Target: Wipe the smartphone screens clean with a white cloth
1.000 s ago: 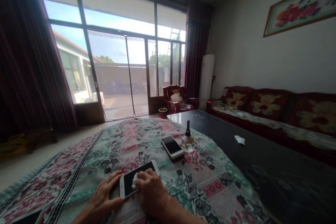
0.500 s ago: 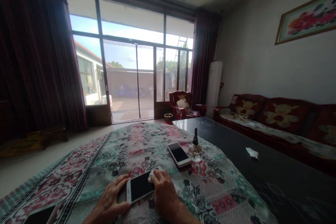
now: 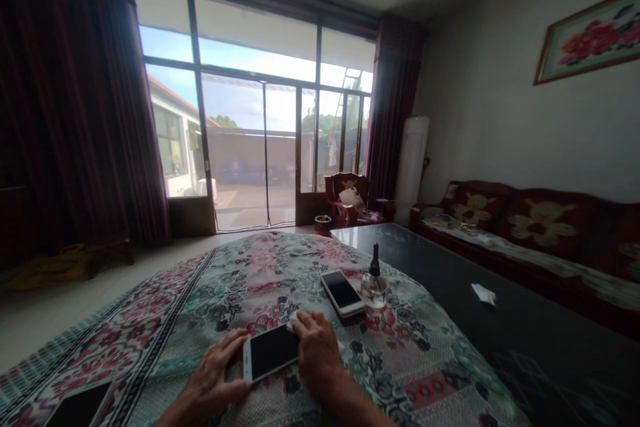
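A white smartphone (image 3: 271, 352) with a dark screen lies face up on the flowered cloth (image 3: 180, 347). My left hand (image 3: 215, 371) grips its left end, thumb at the near edge and fingers at the far edge. Over the right end is my right hand (image 3: 320, 355), fingers closed on a small white tissue (image 3: 291, 322) at the phone's far right corner. Most of the tissue is hidden by the fingers. Just beyond, a second white smartphone (image 3: 343, 292) rests beside a clear glass bottle (image 3: 375, 290) with a black dropper-like top.
Another dark-screened phone (image 3: 83, 405) is cut off at the lower left. To the right, a black table (image 3: 430, 267) carries a crumpled white tissue (image 3: 484, 294). A dark red sofa (image 3: 540, 220) stands along the right wall, and an armchair (image 3: 347, 200) sits near the glass doors.
My right hand with the tissue has shifted slightly right and away from me, toward the phone's far right corner. The left hand keeps its grip. The camera view has shifted slightly.
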`<state>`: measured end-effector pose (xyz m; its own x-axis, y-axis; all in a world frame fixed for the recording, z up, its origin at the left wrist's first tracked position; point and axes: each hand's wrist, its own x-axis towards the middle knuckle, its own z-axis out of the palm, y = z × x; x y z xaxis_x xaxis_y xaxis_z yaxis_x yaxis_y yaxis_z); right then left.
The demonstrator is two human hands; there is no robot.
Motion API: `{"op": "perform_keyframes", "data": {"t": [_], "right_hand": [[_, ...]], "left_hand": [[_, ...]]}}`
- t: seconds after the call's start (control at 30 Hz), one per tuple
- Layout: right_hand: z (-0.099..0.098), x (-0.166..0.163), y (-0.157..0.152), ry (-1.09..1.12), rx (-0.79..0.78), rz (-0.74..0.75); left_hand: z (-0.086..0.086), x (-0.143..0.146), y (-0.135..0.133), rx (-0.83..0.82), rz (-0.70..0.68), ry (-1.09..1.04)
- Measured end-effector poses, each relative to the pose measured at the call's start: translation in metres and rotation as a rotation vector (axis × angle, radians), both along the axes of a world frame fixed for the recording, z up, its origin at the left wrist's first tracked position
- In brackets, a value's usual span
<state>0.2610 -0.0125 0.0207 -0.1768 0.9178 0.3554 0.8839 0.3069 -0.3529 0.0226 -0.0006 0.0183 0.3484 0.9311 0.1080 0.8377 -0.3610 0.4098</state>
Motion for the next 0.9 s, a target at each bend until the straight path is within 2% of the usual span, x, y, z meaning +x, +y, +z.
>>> {"op": "perform_keyframes", "data": {"t": [0.1,0.33,0.47,0.57,0.63,0.73,0.9], "right_hand": [[0.000,0.008,0.004,0.002,-0.018,-0.057],[0.000,-0.003,-0.005,0.083,0.059,0.084],[-0.003,-0.021,-0.014,0.110,0.069,0.236],[-0.006,-0.038,-0.019,0.052,0.070,0.385],[-0.007,-0.044,-0.020,0.003,0.065,0.432],[-0.007,-0.041,-0.014,-0.019,0.061,0.342],[-0.004,-0.014,0.003,-0.042,0.000,-0.005]], "left_hand": [[-0.001,0.000,0.000,-0.007,0.000,-0.025],[-0.003,-0.001,0.000,-0.018,0.008,-0.043],[-0.010,-0.002,0.004,0.009,0.003,-0.058],[-0.014,-0.003,0.006,0.026,0.014,-0.060],[-0.018,-0.004,0.008,0.044,0.015,-0.060],[-0.026,-0.007,0.012,0.068,0.004,-0.070],[-0.029,-0.009,0.014,0.046,-0.006,-0.070]]}}
